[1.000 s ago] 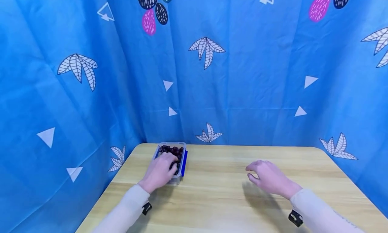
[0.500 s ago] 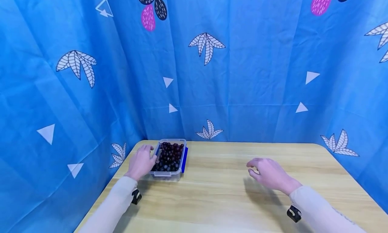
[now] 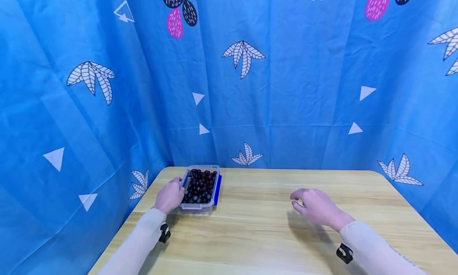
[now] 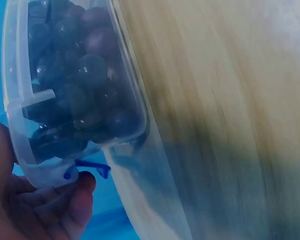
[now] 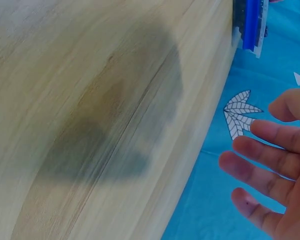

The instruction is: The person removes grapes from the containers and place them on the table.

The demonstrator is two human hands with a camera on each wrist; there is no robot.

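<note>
One change: the left hand [image 3: 169, 196], over the fruit a second ago and raised beside the left rim half a second ago, now lies lower against the left side of the clear plastic box [image 3: 204, 206].
Meaning for the work: the handling appears to have passed from the fruit to the box itself; this is a judgement.
Left grip: narrow, holding the box by its left rim; the thumb lies at the rim, and the fingers curl beneath, close to a blue latch [image 4: 93, 165]. Whether a fingertip presses that latch, I cannot tell.
Right grip: loosely wide and holding nothing; the right hand [image 3: 316, 206] hovers above the counter [image 3: 250, 219], fingers apart and softly bent, its pose much as it was a second ago.
Box place: upright near the far left corner of the counter, close to the blue curtain [image 3: 293, 92], with no visible shift over the last second.
Box top: uncovered, the fruit plain to see from above.
Right-side latch: a second blue latch [image 3: 218, 190] hangs along the right side, away from both hands.
Box contents: many round, dark purple to near-black grapes [image 3: 202, 185], piled in a mass; too many overlap to count. Seen through the clear wall, they lie several deep.
Grape stem: a thin stalk [image 3: 191, 173] shows at the far left of the pile.
</note>
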